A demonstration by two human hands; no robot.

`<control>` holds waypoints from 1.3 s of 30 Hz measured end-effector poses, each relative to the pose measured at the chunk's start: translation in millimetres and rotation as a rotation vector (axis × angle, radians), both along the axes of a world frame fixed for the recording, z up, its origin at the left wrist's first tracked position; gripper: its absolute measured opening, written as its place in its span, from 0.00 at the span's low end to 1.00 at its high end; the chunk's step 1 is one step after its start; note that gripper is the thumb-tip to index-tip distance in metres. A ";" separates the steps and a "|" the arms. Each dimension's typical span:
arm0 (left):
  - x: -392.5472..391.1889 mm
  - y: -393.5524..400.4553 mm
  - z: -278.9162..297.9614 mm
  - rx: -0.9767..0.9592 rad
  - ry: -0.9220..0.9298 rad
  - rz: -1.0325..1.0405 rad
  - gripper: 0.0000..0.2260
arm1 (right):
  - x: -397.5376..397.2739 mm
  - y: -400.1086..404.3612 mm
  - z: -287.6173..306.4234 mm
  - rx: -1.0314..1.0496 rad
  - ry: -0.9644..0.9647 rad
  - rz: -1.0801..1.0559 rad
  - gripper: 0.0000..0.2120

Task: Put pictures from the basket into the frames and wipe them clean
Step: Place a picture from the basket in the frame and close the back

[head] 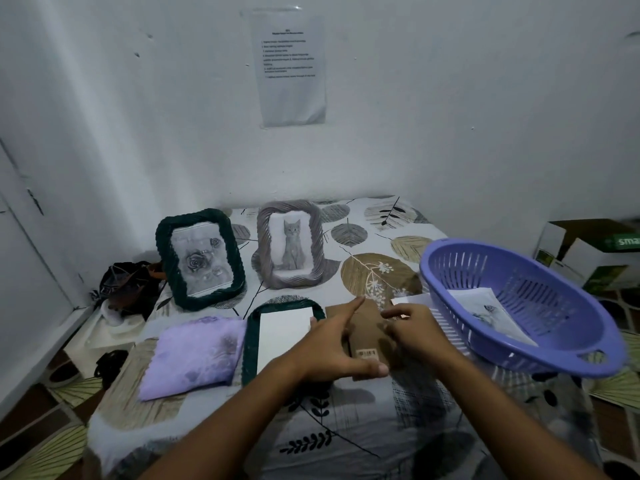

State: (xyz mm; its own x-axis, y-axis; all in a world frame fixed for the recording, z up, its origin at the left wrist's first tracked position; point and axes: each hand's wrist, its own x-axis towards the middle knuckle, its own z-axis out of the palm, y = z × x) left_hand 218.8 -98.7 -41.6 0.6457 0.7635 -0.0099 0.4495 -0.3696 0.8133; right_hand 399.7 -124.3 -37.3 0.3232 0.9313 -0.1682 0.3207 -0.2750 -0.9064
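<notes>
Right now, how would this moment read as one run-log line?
left hand: on brown backing board | right hand: fingers curled at board | third frame: flat, open | basket: picture inside

"sma…" on cardboard box point(588, 251); wall sheet point(289, 67) illegible

One wide camera on my head looks forward and down, close over the tabletop point(346, 427), taking in the white wall point(450, 116) behind.
</notes>
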 end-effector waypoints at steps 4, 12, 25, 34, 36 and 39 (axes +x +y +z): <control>-3.9 -2.0 4.7 -0.078 -0.120 0.019 0.51 | -1.9 -3.5 6.9 0.052 0.317 -0.028 0.12; -7.7 3.3 0.3 -0.151 -0.210 0.015 0.49 | -5.8 -4.3 15.7 -0.082 0.311 0.100 0.12; -122.2 7.5 4.5 0.405 0.414 0.104 0.39 | -25.5 11.9 21.4 -0.041 0.541 0.040 0.13; -167.8 1.5 -17.4 0.534 0.497 0.011 0.33 | -84.0 20.9 9.8 -0.105 0.638 0.158 0.11; -168.4 3.0 -19.1 0.527 0.508 0.005 0.33 | -91.6 21.0 9.9 -0.108 0.641 0.172 0.12; -168.0 4.4 -22.3 0.514 0.536 -0.018 0.36 | -98.0 22.2 11.0 -0.118 0.636 0.183 0.12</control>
State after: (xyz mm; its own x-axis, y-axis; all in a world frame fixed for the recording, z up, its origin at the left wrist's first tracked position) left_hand 50.7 -94.3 -63.9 0.6649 0.7464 0.0285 0.7267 -0.6553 0.2061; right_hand 301.7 -102.2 -26.2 -0.0339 0.9253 -0.3777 -0.2152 -0.3758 -0.9014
